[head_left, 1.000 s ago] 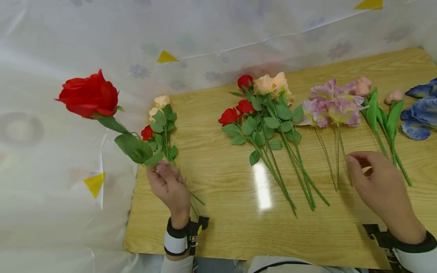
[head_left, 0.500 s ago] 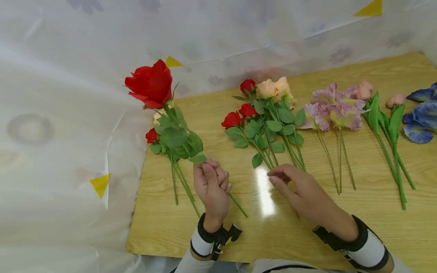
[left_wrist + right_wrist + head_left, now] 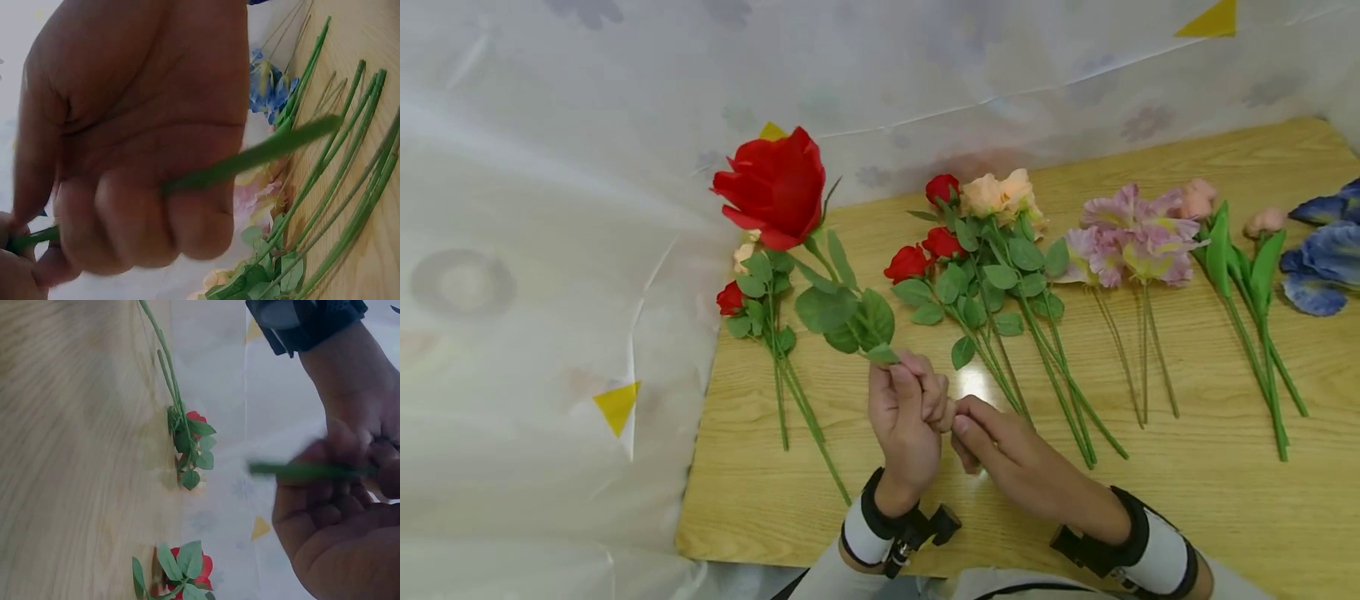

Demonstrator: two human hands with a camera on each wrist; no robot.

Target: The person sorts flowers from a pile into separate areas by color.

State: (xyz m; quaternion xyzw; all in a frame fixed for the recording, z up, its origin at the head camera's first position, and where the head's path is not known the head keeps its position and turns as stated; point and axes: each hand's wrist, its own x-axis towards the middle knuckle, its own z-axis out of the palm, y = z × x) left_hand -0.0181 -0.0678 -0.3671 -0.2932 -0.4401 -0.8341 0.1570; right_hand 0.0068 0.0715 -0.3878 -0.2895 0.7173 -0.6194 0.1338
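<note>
A large artificial red rose (image 3: 775,192) is raised above the table, its bloom tilted to the upper left. My left hand (image 3: 912,417) pinches its green stem just below the leaves. Touching it from the right, my right hand (image 3: 1018,458) has its fingers curled round the lower stem. In the left wrist view, the right palm (image 3: 144,81) shows with the stem (image 3: 275,150) running under the bent fingers, its cut end sticking out free. In the right wrist view, the blurred stem end (image 3: 275,469) projects beside the hands; the bloom is out of that frame.
On the wooden table (image 3: 752,517), red and peach roses (image 3: 731,298) lie at left. More red and peach roses (image 3: 992,197) lie mid-table, then lavender ruffled flowers (image 3: 1138,237), pink tulips (image 3: 1266,221) and blue flowers (image 3: 1330,250) rightward. A pale curtain (image 3: 550,417) borders the left and back.
My left hand has carried the red rose rightward from the table's left side. My right hand has come left from the lavender flowers' stems and taken hold of the rose's stem.
</note>
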